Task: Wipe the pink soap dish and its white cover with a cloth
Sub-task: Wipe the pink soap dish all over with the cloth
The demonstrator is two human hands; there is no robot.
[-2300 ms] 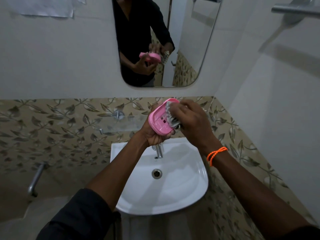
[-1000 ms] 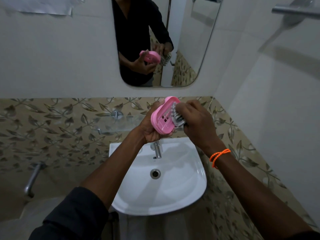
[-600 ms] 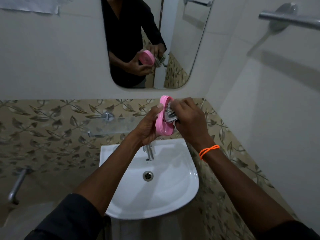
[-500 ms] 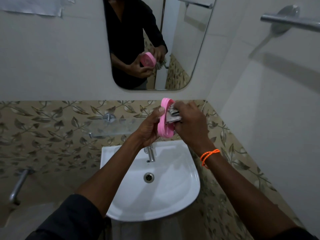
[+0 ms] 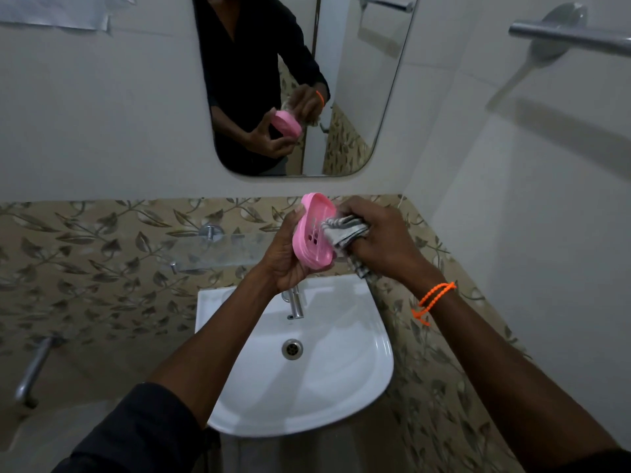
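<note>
Both hands are raised above the white sink (image 5: 341,387), in front of the leaf-patterned wall tiles (image 5: 102,261). Left hand (image 5: 285,257) is curled around the back of the pink soap dish (image 5: 312,232), holding it tilted on edge with its slotted inside facing right. Right hand (image 5: 382,238) is closed on a bunched grey cloth (image 5: 345,232), pressing it into the dish's hollow.

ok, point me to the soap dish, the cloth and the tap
soap dish (image 5: 312,233), head view, slotted inner face.
cloth (image 5: 345,232), head view, bunched folds by the dish.
tap (image 5: 296,307), head view, chrome spout over the sink.
</note>
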